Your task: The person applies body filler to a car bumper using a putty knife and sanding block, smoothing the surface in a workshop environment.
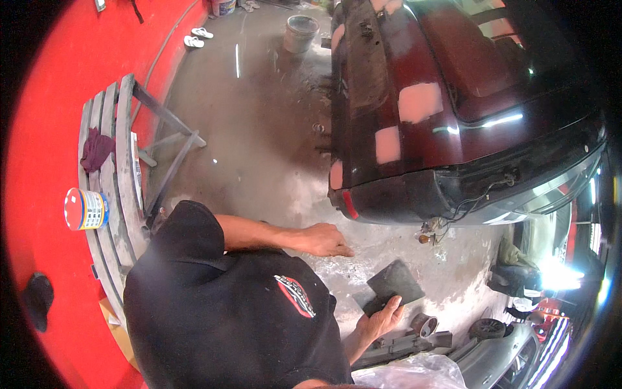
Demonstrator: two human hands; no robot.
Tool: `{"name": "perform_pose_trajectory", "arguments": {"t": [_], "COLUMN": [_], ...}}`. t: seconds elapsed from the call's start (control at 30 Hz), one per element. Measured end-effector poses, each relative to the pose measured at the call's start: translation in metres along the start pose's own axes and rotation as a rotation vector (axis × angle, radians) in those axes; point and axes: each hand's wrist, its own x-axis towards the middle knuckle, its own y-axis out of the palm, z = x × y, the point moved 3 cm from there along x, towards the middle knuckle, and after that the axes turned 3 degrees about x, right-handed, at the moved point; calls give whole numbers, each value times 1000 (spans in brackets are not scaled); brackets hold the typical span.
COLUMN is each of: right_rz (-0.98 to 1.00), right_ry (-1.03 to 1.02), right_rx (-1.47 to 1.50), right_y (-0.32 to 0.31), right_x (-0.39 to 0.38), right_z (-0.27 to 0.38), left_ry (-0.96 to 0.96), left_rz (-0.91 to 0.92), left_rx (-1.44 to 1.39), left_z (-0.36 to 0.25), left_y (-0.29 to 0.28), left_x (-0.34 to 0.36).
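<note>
My left hand (326,240) hangs above the concrete floor, its arm stretched across the middle of the view. Its fingers are curled together; the palm side is hidden, so I cannot make out what they hold, if anything. Lower down, my right hand (383,319) grips a dark grey sheet of sandpaper (396,283) by one corner, thumb on top. A second dark flap shows beside the fingers, perhaps a fold or another piece. Both hands are apart from the dark red car (453,71), which carries several pinkish filler patches (420,102).
Wires with a bulb (424,238) dangle from the car's near end. To the left stands a slatted wooden bench (107,214) with a purple cloth (98,148) and a tub (86,209). A bucket (301,34) is farther off; car parts (414,343) and plastic sheeting (414,373) lie below.
</note>
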Motion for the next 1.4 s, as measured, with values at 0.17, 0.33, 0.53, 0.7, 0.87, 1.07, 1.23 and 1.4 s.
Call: {"name": "perform_pose_trajectory", "arguments": {"t": [0.17,0.33,0.53,0.7,0.87,1.07,1.23,1.4], "right_rz": [-32,61,141,175,205,334,234,545], "right_ry": [-3,37,98,124,176,159,12,-654], "right_rx": [152,309,352,282,229,323,0,-871], "right_y": [26,13,-11,-39,-51,-32,-69,-60], "right_x": [6,15,9,12,16,23,57,35], "right_z": [15,13,5,-3,-14,-23,-22,-10], "left_ry": [430,110,30,-250,216,-127,-281,-97], "left_rz": [-406,-251,-208,23,-267,-338,-732,-610], "left_rx": [-10,-305,-561,-644,-482,-759,-521,-403], "left_z": [-26,-70,-90,-103,-129,-134,-111,-107], "left_y": [11,17,57,81,104,108,77,75], "left_x": [7,3,-3,-5,-20,-5,3,6]}}
